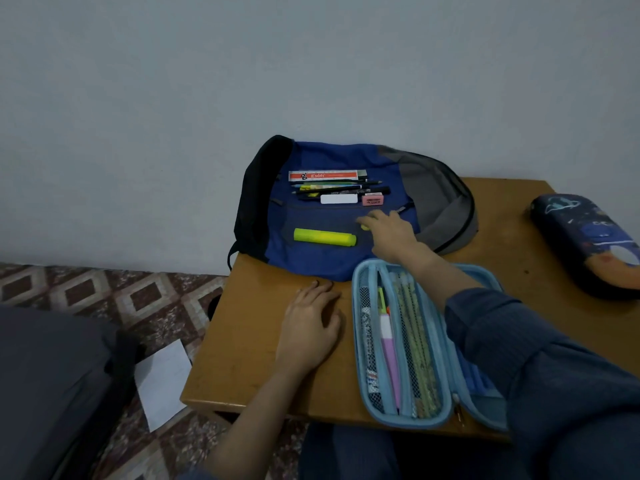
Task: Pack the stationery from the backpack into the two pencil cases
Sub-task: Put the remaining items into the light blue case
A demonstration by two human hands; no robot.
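A blue and grey backpack (311,258) lies flat on the wooden table (249,358). On it lie a ruler (322,175), several pens and pencils (339,187), a white eraser (338,199), a pink eraser (373,199) and a yellow highlighter (325,236). My right hand (391,233) reaches onto the backpack, and its fingertips pinch a small yellow object (364,226). My left hand (311,327) rests flat on the table. Beside it, an open light-blue pencil case (360,341) holds pens and pencils. A dark pencil case (588,244) with a space print sits shut at the right.
The table stands against a pale wall (242,81). To the left below it are a patterned floor (86,289), a white sheet of paper (162,382) and a dark grey bag or cushion (45,393). My knees sit under the table's near edge.
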